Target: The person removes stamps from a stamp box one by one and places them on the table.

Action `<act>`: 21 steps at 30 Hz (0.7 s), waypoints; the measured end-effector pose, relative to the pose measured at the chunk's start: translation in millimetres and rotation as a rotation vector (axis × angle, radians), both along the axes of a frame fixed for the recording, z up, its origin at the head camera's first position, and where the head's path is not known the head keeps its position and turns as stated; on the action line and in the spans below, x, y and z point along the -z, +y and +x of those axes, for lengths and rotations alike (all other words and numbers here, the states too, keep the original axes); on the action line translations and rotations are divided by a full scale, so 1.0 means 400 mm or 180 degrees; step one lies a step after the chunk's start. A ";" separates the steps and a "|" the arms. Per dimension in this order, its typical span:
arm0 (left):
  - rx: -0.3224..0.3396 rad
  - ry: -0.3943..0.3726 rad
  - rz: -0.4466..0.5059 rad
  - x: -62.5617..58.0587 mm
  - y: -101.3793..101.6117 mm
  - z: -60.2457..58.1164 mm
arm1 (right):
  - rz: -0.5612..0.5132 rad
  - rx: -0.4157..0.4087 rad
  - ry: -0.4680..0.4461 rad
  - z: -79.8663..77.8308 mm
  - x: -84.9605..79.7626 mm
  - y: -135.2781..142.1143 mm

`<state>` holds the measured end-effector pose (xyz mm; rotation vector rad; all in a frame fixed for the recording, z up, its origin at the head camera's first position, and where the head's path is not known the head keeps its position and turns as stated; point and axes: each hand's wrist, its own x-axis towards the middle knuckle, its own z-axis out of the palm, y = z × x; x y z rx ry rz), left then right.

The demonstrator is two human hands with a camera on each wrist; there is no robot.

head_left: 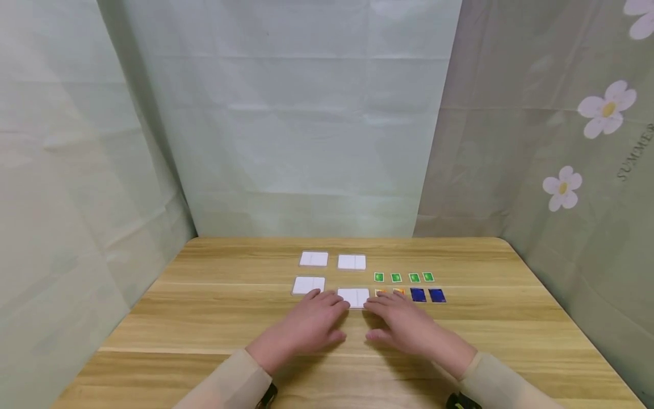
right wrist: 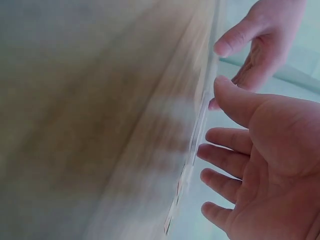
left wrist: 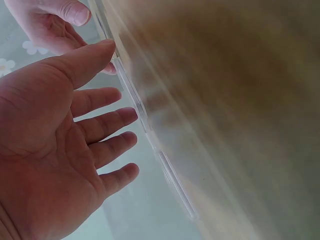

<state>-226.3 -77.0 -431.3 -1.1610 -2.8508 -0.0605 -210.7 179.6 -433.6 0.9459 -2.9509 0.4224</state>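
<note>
My left hand [head_left: 315, 321] is held low over the table, palm down, with relaxed fingers spread a little. Its index fingertip comes to the left edge of a white rectangular piece with a clear border [head_left: 353, 297]. From the other side, my right hand [head_left: 403, 324] reaches that piece's right edge, also with loosely straight fingers. Another white piece [head_left: 308, 284] lies just past the left fingertips. Two orange cards [head_left: 398, 291] are partly covered by the right fingers, and two dark blue cards [head_left: 418, 295] lie beside them. Both wrist views show palms with nothing gripped.
Farther back, two more white pieces [head_left: 314, 258] lie side by side. A row of several small green cards [head_left: 396, 278] sits to their right. The wooden table [head_left: 204, 318] ends against a pale fabric backdrop [head_left: 296, 142], with flower-printed cloth [head_left: 562, 255] on the right.
</note>
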 end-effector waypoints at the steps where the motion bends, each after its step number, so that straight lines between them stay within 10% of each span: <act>1: -0.0014 -0.0013 0.0002 0.001 0.001 -0.005 | -0.0005 0.0009 -0.0008 -0.005 0.000 -0.001; 21: -0.0110 -0.0089 0.0044 -0.011 0.012 -0.058 | -0.0148 0.0125 -0.0045 -0.053 -0.004 -0.017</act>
